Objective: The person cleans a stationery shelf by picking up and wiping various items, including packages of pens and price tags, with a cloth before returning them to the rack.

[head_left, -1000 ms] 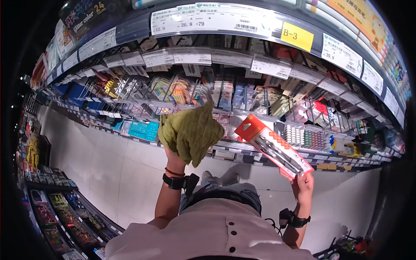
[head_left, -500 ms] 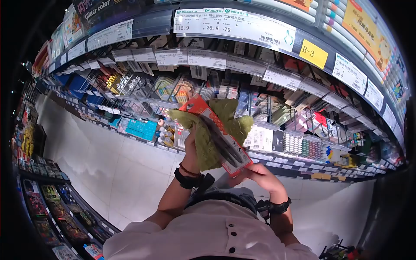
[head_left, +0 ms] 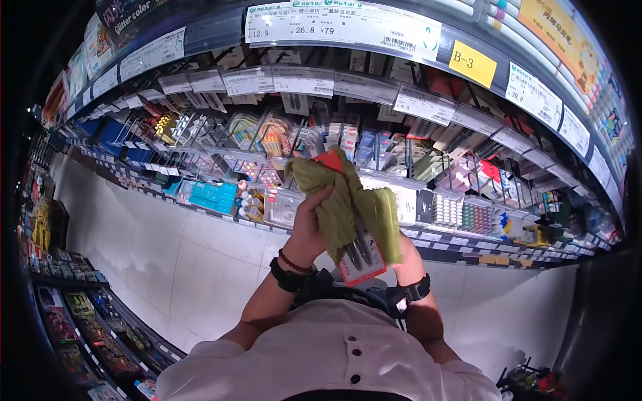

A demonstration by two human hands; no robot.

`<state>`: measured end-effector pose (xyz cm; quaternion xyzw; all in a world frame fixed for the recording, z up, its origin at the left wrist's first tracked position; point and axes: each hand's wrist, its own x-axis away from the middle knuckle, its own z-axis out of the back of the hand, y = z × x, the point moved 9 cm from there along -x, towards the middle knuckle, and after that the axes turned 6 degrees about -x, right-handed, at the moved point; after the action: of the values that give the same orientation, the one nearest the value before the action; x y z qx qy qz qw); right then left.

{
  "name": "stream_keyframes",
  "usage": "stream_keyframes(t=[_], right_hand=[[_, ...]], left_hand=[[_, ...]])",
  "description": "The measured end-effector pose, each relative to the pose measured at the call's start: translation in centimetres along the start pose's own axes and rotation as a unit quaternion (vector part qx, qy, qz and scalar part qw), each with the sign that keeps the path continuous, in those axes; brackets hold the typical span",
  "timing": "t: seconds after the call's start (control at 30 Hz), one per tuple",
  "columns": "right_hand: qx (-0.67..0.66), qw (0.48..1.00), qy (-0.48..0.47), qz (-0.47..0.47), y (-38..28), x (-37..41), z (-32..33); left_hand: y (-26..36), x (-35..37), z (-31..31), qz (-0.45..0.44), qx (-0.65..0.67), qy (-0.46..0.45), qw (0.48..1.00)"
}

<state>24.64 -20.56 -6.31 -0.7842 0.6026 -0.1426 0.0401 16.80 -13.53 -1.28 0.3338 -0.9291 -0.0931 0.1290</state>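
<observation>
A blister pack of dark pens (head_left: 359,257) with a red and white card stands tilted in front of my body. A crumpled green cloth (head_left: 334,214) is folded around it, covering its middle, while a red top corner and the lower end show. My left hand (head_left: 309,224) is closed on the cloth and the pack from the left, thumb over the cloth's front. At the right edge my right hand (head_left: 406,255) grips the cloth's right flap, which hides most of its fingers. Both wrists wear black straps.
Ahead runs a curved store shelf with price labels (head_left: 348,27) and a yellow B-3 tag (head_left: 472,64). Below it, clear bins (head_left: 281,207) hold stationery, with blue packs (head_left: 212,196) to the left. Another stocked rack (head_left: 87,314) stands at the lower left, beside the tiled floor (head_left: 207,281).
My right hand has left the pack's lower corner and risen to the cloth's right side. The cloth now covers more of the pack's front, and the pack is more upright.
</observation>
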Motion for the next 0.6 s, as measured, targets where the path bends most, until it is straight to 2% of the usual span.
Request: stream_keyframes(t=[0.03,0.07,0.1,0.13,0.17,0.2,0.27,0.4,0.47,0.5,0.57,0.6], right_hand=[[0.027,0.999,0.019,-0.013,0.1,0.1,-0.1],[0.13,0.991,0.026,0.007,0.0,0.1,-0.4],[0.231,0.972,0.032,0.026,0.0,0.0,-1.1],[0.331,0.942,0.037,0.045,0.1,-0.1,-2.5],[0.459,0.887,0.052,0.016,0.4,-0.2,-4.1],[0.457,0.888,0.047,0.028,0.7,-0.5,-4.0],[0.452,0.89,0.035,0.05,1.2,-1.0,-3.5],[0.558,0.822,0.053,0.101,1.7,-0.9,-3.7],[0.603,0.789,0.043,0.113,1.9,-0.9,-3.5],[0.61,0.782,0.077,0.097,1.8,-0.9,-2.5],[0.622,0.766,0.144,0.068,1.5,-0.8,-0.7],[0.624,0.759,0.135,0.13,0.7,-0.7,-1.9]], left_hand=[[0.2,0.0,0.4,0.007,-0.016,-0.008,1.0],[0.3,-0.1,0.5,0.014,-0.032,-0.017,0.999],[0.6,0.1,0.6,0.002,-0.068,0.018,0.998],[1.2,0.1,0.6,-0.046,-0.122,0.035,0.991],[1.5,0.0,0.4,-0.093,-0.177,0.052,0.979],[2.0,0.1,0.2,-0.14,-0.23,0.068,0.961],[2.2,0.4,-0.2,-0.147,-0.244,0.069,0.956],[3.0,-0.1,1.8,-0.097,-0.213,0.072,0.97],[4.0,0.1,1.2,-0.115,-0.204,0.078,0.969],[4.3,0.2,0.7,-0.124,-0.199,0.081,0.969],[4.6,0.6,-0.1,-0.197,-0.237,0.087,0.947],[4.5,0.8,-0.5,-0.233,-0.256,0.091,0.934]])
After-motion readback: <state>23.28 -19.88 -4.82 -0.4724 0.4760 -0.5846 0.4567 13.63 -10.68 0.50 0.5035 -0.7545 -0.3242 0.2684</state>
